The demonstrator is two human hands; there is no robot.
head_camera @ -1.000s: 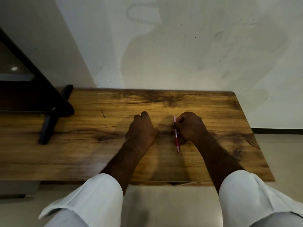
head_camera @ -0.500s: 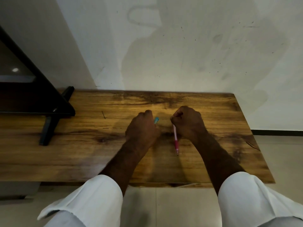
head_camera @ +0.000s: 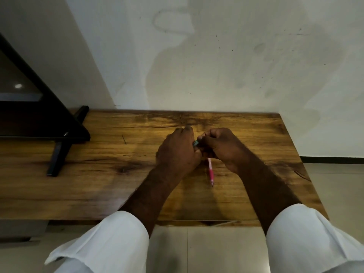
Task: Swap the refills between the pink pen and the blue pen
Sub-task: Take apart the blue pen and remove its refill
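My left hand [head_camera: 177, 152] is closed around the blue pen [head_camera: 196, 143]; only a short teal end shows between the two hands. The fingertips of my right hand [head_camera: 218, 144] pinch that exposed end, so both hands meet over the middle of the wooden table [head_camera: 98, 184]. The pink pen [head_camera: 210, 171] lies flat on the table just below the hands, tip pointing toward me, its upper end hidden under my right hand. No loose refill is visible.
A black stand with a slanted frame [head_camera: 59, 150] sits on the table's left part. A white wall rises right behind the table. The table's right edge [head_camera: 307, 174] and near edge drop to a tiled floor.
My right hand has let go of the pink pen, which now rests on the table, and moved left to meet my left hand. The blue pen's end came into view in my left hand.
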